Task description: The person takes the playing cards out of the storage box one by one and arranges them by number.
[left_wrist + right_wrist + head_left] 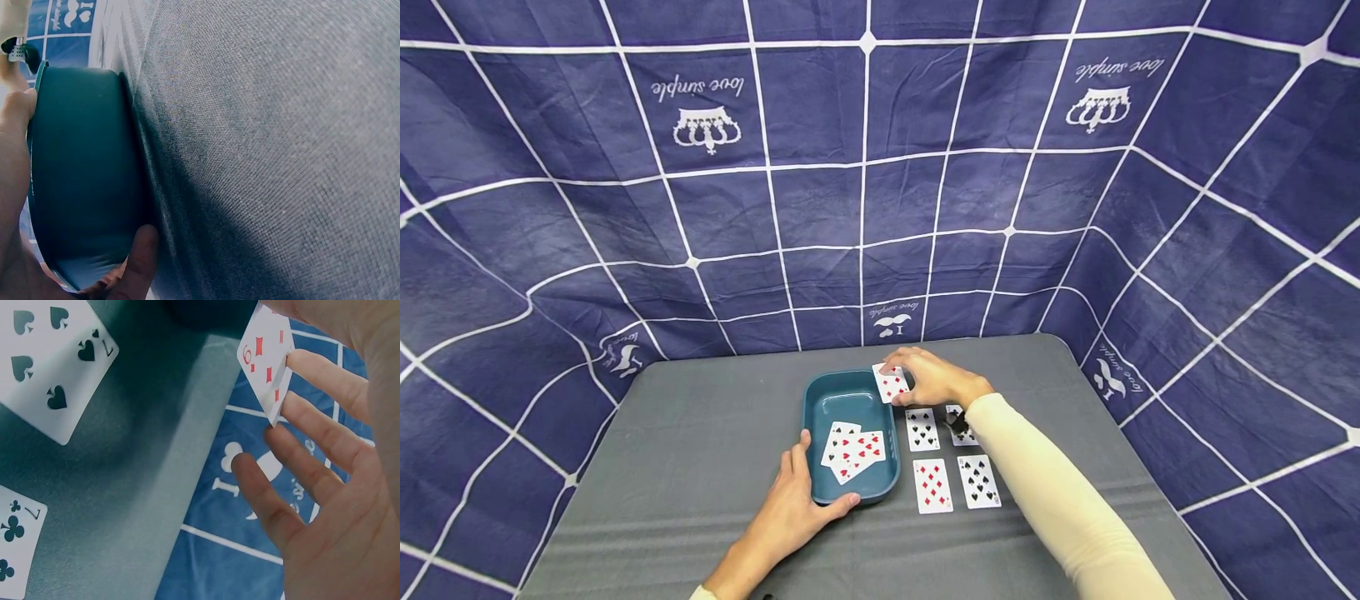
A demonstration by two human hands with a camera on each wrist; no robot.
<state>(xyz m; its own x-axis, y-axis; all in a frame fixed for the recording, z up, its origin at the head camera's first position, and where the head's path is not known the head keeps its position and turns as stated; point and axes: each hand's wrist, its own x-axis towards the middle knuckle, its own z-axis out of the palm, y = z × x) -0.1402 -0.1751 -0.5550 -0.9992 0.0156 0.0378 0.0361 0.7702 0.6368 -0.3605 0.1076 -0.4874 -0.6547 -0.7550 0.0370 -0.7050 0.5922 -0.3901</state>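
Diamond card [892, 387], thin and flat, is pinched between thumb and fingers of right hand [934, 379] at far right corner of smooth, round-cornered teal tray [842, 404]. Near left corner is gripped by wide-spread left hand [793, 493]. Grey cloth [722, 433] is finely woven. Black-suit card [971, 437] is partly hidden by dark wrist device [958, 423].

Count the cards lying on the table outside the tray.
4, beside the tray: near-left card, near-right card, far-left card and far-right card; the right sleeve may hide more.
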